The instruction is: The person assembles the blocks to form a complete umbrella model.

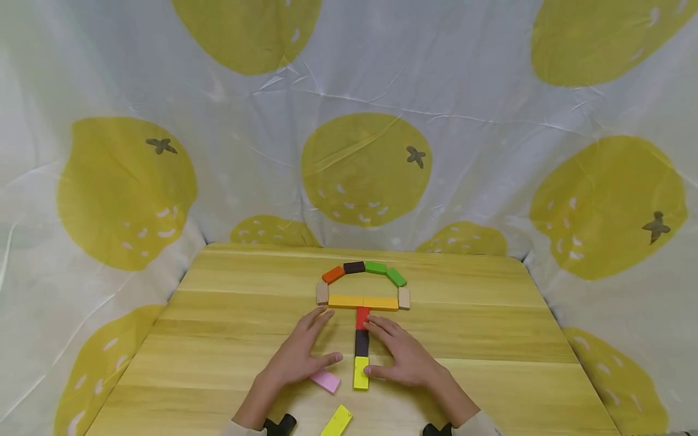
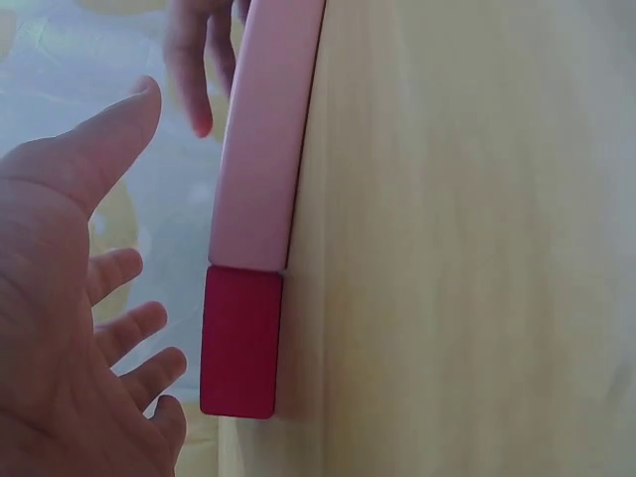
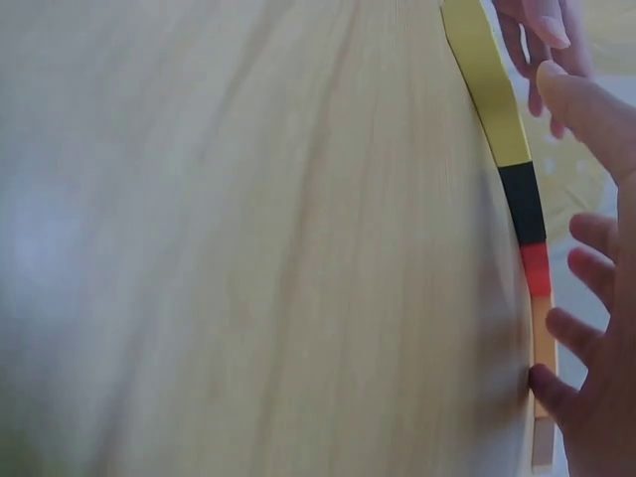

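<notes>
Flat coloured blocks lie on the table as an arc over a straight row, with a stem running towards me. The stem is a red block (image 1: 362, 316), a black block (image 1: 362, 343) and a yellow block (image 1: 360, 380). My right hand (image 1: 406, 357) is beside the stem, fingers loosely extended; its fingertips overlap the red block and its thumb the yellow one. Left of the stem, my left hand (image 1: 297, 354) is spread with nothing in its grasp. Under it lies a pink block (image 1: 327, 381), partly covered; the left wrist view shows a crimson block (image 2: 240, 343) at its end.
Two orange blocks (image 1: 362, 301) form the row, with pale wooden blocks (image 1: 404, 298) at both ends. Orange-red, black and green blocks (image 1: 375, 267) make the arc. A loose yellow block (image 1: 337, 420) lies near the front. Lemon-patterned cloth (image 1: 474, 151) surrounds the wooden table (image 1: 480, 339).
</notes>
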A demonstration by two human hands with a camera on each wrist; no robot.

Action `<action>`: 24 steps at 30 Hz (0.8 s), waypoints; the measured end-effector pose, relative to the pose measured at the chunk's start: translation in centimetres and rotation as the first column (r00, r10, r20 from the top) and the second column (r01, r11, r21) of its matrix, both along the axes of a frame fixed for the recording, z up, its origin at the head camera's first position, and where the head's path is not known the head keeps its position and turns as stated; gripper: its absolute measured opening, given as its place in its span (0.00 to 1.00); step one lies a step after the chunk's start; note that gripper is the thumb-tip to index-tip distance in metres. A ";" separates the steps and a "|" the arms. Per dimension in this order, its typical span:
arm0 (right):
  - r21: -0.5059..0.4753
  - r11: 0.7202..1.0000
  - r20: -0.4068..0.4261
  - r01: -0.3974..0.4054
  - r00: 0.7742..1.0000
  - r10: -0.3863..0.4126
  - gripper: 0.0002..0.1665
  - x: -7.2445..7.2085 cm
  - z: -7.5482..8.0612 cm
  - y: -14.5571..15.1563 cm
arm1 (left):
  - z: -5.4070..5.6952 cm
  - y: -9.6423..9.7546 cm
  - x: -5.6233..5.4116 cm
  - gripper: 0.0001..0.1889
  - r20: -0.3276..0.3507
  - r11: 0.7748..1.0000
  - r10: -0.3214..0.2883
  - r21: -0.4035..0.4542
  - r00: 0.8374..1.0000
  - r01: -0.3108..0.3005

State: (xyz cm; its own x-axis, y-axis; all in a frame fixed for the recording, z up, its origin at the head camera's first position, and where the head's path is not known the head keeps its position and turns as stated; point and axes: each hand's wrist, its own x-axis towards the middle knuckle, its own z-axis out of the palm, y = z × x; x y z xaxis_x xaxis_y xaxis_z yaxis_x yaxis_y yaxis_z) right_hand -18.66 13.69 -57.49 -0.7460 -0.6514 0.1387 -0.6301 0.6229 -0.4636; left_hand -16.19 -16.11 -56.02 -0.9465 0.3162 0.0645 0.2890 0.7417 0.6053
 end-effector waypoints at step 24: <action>0.101 0.994 0.009 0.034 0.999 -0.035 0.53 0.1 0.0 -0.5 | 0.1 0.9 3.9 0.39 -0.056 0.996 -0.089 -0.003 0.994 0.089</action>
